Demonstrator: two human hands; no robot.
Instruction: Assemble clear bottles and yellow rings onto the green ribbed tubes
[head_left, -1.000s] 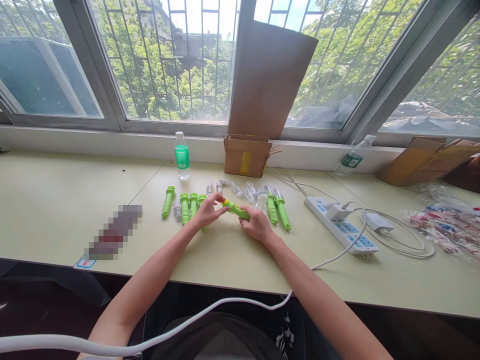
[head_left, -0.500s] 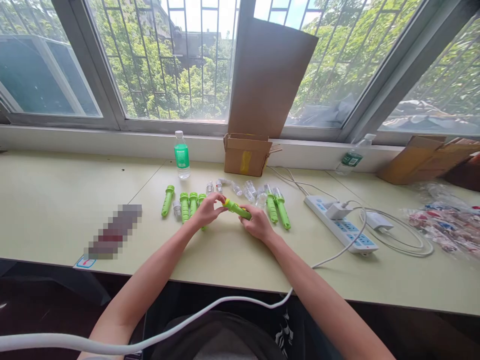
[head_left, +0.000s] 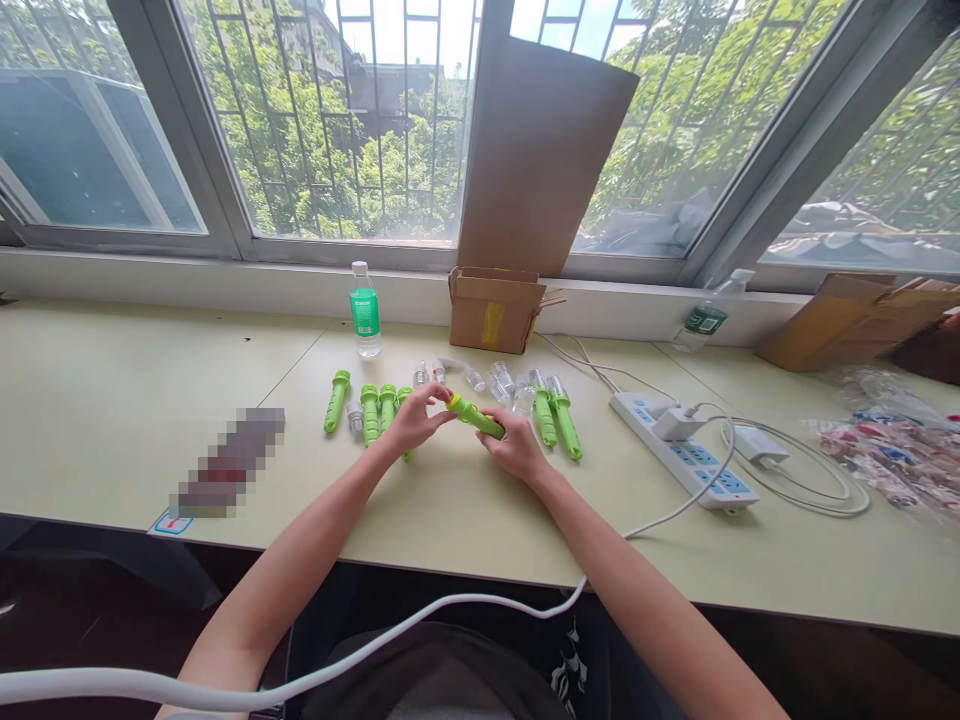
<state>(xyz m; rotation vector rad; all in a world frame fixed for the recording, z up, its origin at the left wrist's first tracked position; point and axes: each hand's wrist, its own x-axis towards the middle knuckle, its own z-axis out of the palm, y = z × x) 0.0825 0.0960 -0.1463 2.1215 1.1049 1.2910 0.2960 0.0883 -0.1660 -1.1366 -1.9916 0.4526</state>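
Observation:
A green plastic flashlight-shaped handle (head_left: 472, 414) is held slanted above the table between both hands. My right hand (head_left: 517, 444) is closed around its lower end. My left hand (head_left: 415, 417) has its thumb and fingers closed at the yellow upper end; exactly what the fingertips pinch there is too small to make out. Left of the hands, several similar green handles (head_left: 337, 402) lie on the table, one partly hidden by my left hand. Two more green handles with clear caps (head_left: 564, 418) lie to the right. Loose clear plastic caps (head_left: 501, 380) are scattered just behind the hands.
A water bottle (head_left: 365, 312) and a cardboard box (head_left: 495, 315) stand at the back. To the right lie a power strip (head_left: 686, 455) with plugged chargers, a coiled white cable (head_left: 832, 510) and bagged small items (head_left: 892, 450). Another white cable (head_left: 420, 612) crosses before my body.

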